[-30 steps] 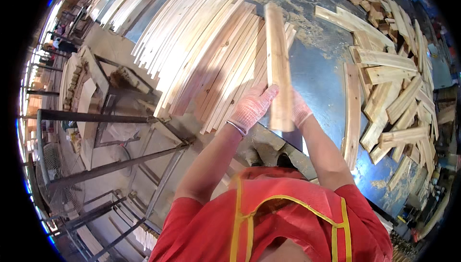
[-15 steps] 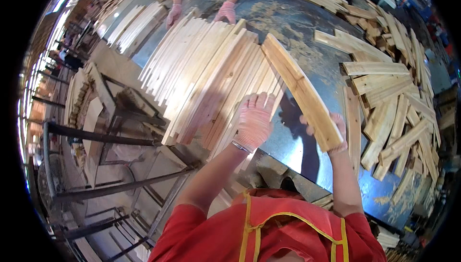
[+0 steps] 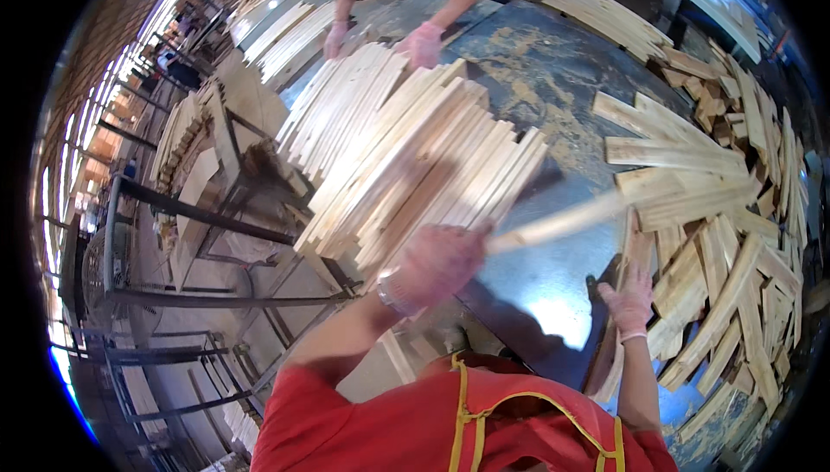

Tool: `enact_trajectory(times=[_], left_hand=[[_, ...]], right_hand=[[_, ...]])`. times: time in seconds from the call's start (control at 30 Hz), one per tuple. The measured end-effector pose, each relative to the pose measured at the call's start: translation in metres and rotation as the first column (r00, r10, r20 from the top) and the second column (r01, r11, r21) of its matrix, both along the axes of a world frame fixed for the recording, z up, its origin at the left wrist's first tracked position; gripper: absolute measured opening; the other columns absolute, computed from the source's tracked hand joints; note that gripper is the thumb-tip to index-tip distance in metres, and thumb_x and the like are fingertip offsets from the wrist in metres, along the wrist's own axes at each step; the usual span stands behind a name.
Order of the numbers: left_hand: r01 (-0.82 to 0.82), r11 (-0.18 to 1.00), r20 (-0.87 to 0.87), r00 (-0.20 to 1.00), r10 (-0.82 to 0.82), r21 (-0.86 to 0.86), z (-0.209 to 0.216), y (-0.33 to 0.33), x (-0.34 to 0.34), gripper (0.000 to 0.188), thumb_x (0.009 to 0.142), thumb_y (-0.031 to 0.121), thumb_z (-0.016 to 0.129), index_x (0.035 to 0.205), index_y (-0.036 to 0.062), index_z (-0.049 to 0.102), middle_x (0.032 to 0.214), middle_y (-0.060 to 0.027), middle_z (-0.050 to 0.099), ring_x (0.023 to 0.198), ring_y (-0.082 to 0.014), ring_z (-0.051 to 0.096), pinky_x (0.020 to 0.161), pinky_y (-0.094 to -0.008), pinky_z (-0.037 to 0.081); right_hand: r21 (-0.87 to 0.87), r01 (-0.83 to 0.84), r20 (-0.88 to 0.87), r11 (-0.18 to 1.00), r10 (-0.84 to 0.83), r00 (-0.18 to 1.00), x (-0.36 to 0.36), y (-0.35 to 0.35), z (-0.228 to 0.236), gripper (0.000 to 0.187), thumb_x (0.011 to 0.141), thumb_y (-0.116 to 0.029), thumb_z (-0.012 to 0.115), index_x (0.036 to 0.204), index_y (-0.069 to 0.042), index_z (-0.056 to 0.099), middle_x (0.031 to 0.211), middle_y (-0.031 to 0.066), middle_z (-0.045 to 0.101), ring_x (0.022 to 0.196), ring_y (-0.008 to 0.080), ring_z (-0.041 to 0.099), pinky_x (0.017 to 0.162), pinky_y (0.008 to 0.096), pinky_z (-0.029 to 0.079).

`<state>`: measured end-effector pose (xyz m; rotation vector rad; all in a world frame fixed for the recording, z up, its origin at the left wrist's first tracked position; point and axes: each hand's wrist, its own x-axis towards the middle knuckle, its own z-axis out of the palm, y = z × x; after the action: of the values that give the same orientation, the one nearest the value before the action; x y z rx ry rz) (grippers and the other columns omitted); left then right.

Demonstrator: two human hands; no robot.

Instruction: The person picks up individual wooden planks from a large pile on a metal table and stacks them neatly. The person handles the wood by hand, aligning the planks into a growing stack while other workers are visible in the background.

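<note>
My left hand (image 3: 439,266), in a pinkish glove and blurred by motion, is closed on the near end of a wooden board (image 3: 562,220). That board slants up and right over the metal table, its far end overlapping the loose boards. My right hand (image 3: 629,303), gloved too, reaches to another wooden board (image 3: 638,243) at the left edge of the loose pile. Its fingers are spread over this board, with the thumb apart. Left of centre, a row of pale wooden strips (image 3: 406,161) lies side by side, close to my left hand.
A heap of loose boards (image 3: 718,247) covers the right side of the metal table (image 3: 527,66). Across the table, a co-worker's gloved hands (image 3: 422,44) touch the strips' far ends. Dark metal frames (image 3: 207,213) stand at left. More strips (image 3: 605,18) lie at the far right.
My left hand has left the strips and now holds a board; my right hand has let go of its upright-slanting board and moved right and down to the pile. The view has shifted.
</note>
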<state>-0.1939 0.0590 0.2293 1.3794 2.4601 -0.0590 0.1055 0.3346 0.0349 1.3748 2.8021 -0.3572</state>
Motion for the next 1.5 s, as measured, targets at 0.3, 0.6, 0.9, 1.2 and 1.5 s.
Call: enact_trajectory(times=[0.3, 0.6, 0.9, 1.2, 1.5], left_hand=[[-0.380, 0.909, 0.159, 0.921, 0.355, 0.172, -0.106, -0.054, -0.081, 0.058, 0.093, 0.043, 0.071, 0.139, 0.0089, 0.064, 0.112, -0.0207, 0.073, 0.109, -0.0358, 0.072, 0.095, -0.0480, 0.056], [0.146, 0.892, 0.015, 0.986, -0.168, 0.427, -0.116, -0.054, 0.013, 0.073, 0.088, 0.044, 0.075, 0.142, -0.0014, 0.055, 0.139, -0.0222, 0.056, 0.137, -0.0414, 0.049, 0.114, -0.0544, 0.040], [0.298, 0.935, -0.297, 0.926, -0.234, 0.193, -0.194, -0.078, 0.019, 0.076, 0.083, 0.039, 0.070, 0.144, -0.0018, 0.053, 0.143, -0.0219, 0.051, 0.136, -0.0442, 0.046, 0.118, -0.0567, 0.034], [0.239, 0.969, -0.210, 0.953, -0.220, 0.070, -0.148, -0.038, 0.055, 0.075, 0.085, 0.032, 0.071, 0.150, 0.0002, 0.050, 0.149, -0.0197, 0.051, 0.147, -0.0423, 0.042, 0.122, -0.0560, 0.033], [-0.066, 0.970, 0.788, 0.597, -0.150, 0.235, -0.171, 0.079, 0.174, 0.070, 0.097, 0.037, 0.070, 0.154, 0.0021, 0.047, 0.153, -0.0159, 0.052, 0.138, -0.0342, 0.056, 0.114, -0.0467, 0.046]], right_hand=[[-0.174, 0.345, 0.062, 0.922, -0.340, 0.938, -0.018, 0.009, 0.006, 0.106, 0.073, -0.044, 0.089, 0.159, -0.006, 0.040, 0.161, 0.0243, 0.046, 0.146, 0.0467, 0.046, 0.119, 0.0508, 0.042], [-0.740, 0.147, -0.342, 0.656, -0.556, 0.758, -0.110, -0.094, 0.029, 0.085, 0.075, -0.035, 0.088, 0.142, 0.004, 0.054, 0.119, 0.0245, 0.074, 0.107, 0.0356, 0.072, 0.095, 0.0428, 0.056], [-0.659, -0.211, -0.357, 0.722, -0.053, 0.933, -0.192, -0.111, 0.042, 0.055, 0.092, -0.045, 0.062, 0.121, 0.001, 0.070, 0.120, 0.0277, 0.072, 0.115, 0.0459, 0.068, 0.101, 0.0466, 0.053], [0.101, 0.603, -0.209, 0.791, -0.576, 0.790, 0.140, 0.125, 0.041, 0.059, 0.084, -0.030, 0.073, 0.135, -0.006, 0.056, 0.135, 0.0216, 0.062, 0.129, 0.0409, 0.060, 0.109, 0.0508, 0.049], [-0.691, 0.157, -0.286, 0.706, -0.466, 0.837, 0.142, 0.103, 0.087, 0.100, 0.079, -0.035, 0.083, 0.164, -0.005, 0.039, 0.150, 0.0295, 0.058, 0.138, 0.0387, 0.058, 0.117, 0.0415, 0.044]])
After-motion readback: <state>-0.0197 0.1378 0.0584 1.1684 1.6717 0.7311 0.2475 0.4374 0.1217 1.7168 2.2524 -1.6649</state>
